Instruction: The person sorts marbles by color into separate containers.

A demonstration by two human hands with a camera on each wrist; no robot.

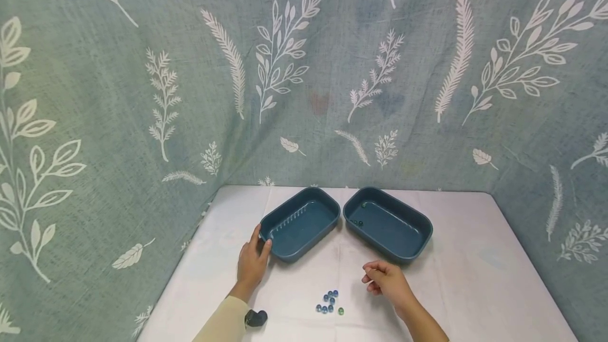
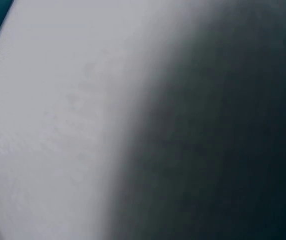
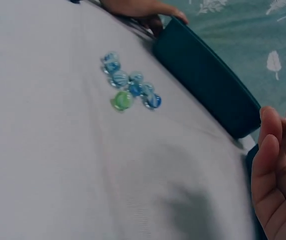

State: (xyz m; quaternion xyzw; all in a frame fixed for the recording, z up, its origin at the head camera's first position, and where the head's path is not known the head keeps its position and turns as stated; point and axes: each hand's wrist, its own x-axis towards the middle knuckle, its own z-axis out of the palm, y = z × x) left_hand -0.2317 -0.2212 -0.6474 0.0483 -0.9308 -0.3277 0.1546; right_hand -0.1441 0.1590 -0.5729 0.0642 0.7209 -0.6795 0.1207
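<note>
My left hand [image 1: 253, 263] grips the near left corner of a dark blue plastic tray [image 1: 304, 249], fingers and thumb at its rim. My right hand [image 1: 387, 281] hovers in front of a second blue tray [image 1: 418, 249], its fingers loosely bent and no object visible in them. Several blue glass marbles [image 1: 331, 301] lie loose on the table between the hands, with one green marble [image 1: 341, 311] beside them. Inside the right tray sit several small green marbles [image 1: 360, 223] near its left end. The left wrist view is mostly blurred and dark.
A white cloth covers the table [image 1: 465, 289]. Leaf-patterned green fabric [image 1: 332, 136] hangs behind and at both sides. The two trays stand angled, their inner ends close together. A dark wrist device [image 1: 256, 318] is on the left sleeve.
</note>
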